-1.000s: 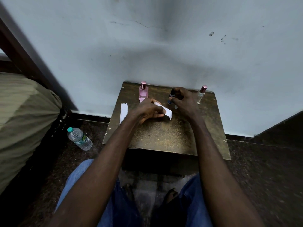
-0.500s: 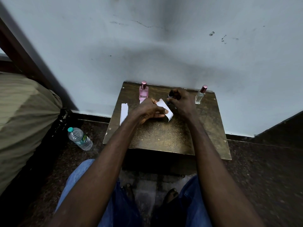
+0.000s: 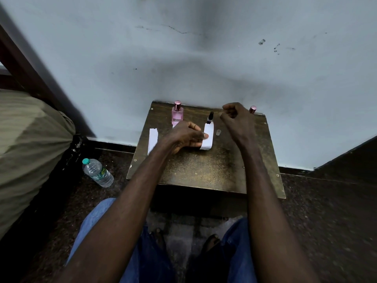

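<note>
Risks, judged: the vial (image 3: 210, 118) stands narrow and upright at the far end of the strip (image 3: 208, 137), touching it or just clear of it (cannot tell from this view). A sideways drag of the strip by the left hand (image 3: 185, 135) could tip the vial. The cap (image 3: 218, 132) lies loose on the table (image 3: 204, 168) just right of the strip. If the right hand (image 3: 238, 121) comes back low, it could knock the cap so it rolls off. The strip is thin and held at one edge only, so it may curl or slip from the pinch if it gets wet. The pink bottle (image 3: 177, 114) stands just beyond the left hand, leaving little room for a careless lift. Pose: the left forearm enters from near-left, with the hand low over the table's middle. Thumb and fingers are closed together on the strip's left edge, and the strip runs near to far. Whether its near end rests on the table I cannot tell. The right forearm enters from near-right with the wrist raised, the hand above the far-right part and in front of a second bottle (image 3: 253, 109), of which only the pink top shows. Its fingers are loosely curled, with nothing seen in them and nothing touched. A spare strip (image 3: 153, 138) lies at the table's left edge.
</note>
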